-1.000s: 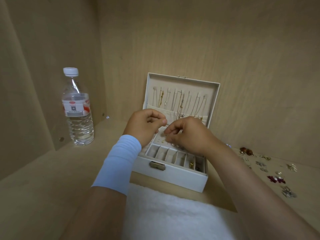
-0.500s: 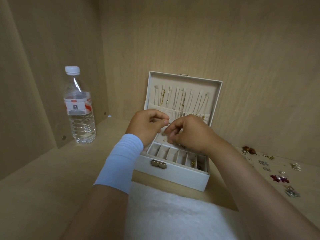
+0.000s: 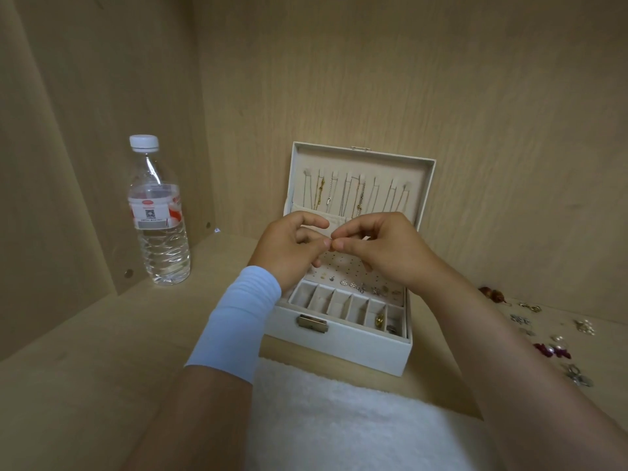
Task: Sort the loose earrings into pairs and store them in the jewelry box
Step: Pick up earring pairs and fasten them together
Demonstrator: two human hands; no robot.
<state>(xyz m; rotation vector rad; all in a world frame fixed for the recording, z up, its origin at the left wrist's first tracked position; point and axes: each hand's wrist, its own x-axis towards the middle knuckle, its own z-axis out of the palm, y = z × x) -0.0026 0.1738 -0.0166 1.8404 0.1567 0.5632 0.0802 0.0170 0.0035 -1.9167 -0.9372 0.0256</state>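
My hands meet just above the open jewelry box (image 3: 339, 350). My left hand (image 3: 289, 248) has its fingers curled inward, with the thumb and forefinger drawn to a point. My right hand (image 3: 384, 248) pinches thumb against forefinger. The two sets of fingertips touch around a tiny piece (image 3: 331, 242) that is too small for me to make out.

A smooth, pale blue sleeve (image 3: 238, 328) bands my left forearm.

The box is rectangular, cream-white with a fine grain, and has a dull metal clasp (image 3: 312, 323) on its front wall. Its lid (image 3: 426, 185) stands upright. The lid is lined in soft beige, and thin chains (image 3: 360, 195) hang in it in a row, some gold and some silver.

Inside the box, a flat panel (image 3: 339, 265) dotted with small holes carries a line of small glinting earrings (image 3: 356, 285) along its near edge. In front of the panel runs a row of narrow padded compartments (image 3: 336, 304). One toward the right holds a gold piece (image 3: 380, 319).

Loose earrings (image 3: 550, 338) lie scattered on the pale wood-grain surface (image 3: 85, 368), well to the right of the box. One is amber-brown, a few are dark red like petals, and the rest are silvery and pearly.

A clear ribbed plastic bottle (image 3: 158, 232) with a white cap stands upright at the left, near the wooden wall. A fluffy white cloth (image 3: 339, 423) lies nearest to me, in front of the box.
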